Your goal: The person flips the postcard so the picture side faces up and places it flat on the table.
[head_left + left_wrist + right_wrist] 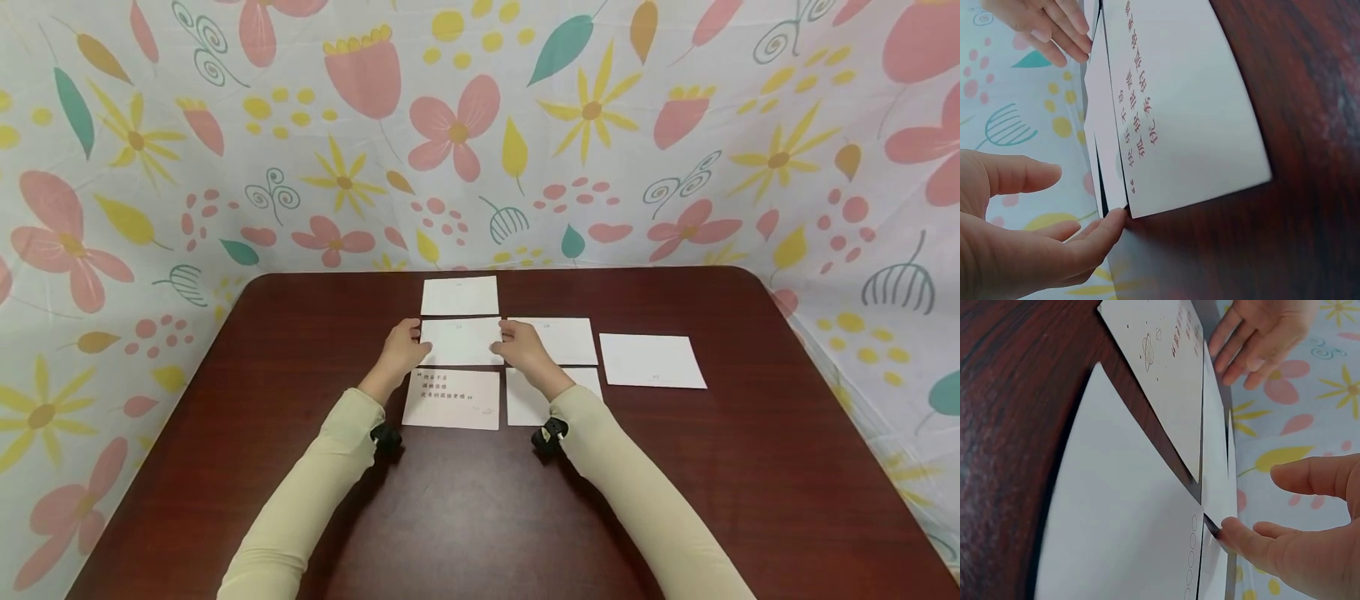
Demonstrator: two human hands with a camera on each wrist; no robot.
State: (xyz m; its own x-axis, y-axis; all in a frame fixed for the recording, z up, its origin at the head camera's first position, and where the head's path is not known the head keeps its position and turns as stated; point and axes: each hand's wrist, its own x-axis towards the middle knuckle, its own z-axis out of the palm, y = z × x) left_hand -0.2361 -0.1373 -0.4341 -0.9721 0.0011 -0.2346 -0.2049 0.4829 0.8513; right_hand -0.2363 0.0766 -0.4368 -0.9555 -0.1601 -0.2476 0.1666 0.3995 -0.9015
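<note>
A white card (459, 342) lies flat on the table between my two hands. At its left edge is my left hand (401, 352), fingertips at the card's side and thumb held apart in the left wrist view. My right hand (527, 350) is at the opposite edge, its fingers extended and its thumb also raised away from the card. Just below sits a card with printed writing (450, 408), its lines of red characters readable as text in the left wrist view. Another white card (528, 404) lies partly hidden beneath my right wrist.
Above the middle card lies a blank-looking card (459, 296). To the right are a second white card (570, 342) and a slightly tilted one (652, 360) set apart. The dark wooden table (480, 508) backs onto a floral cloth (450, 208).
</note>
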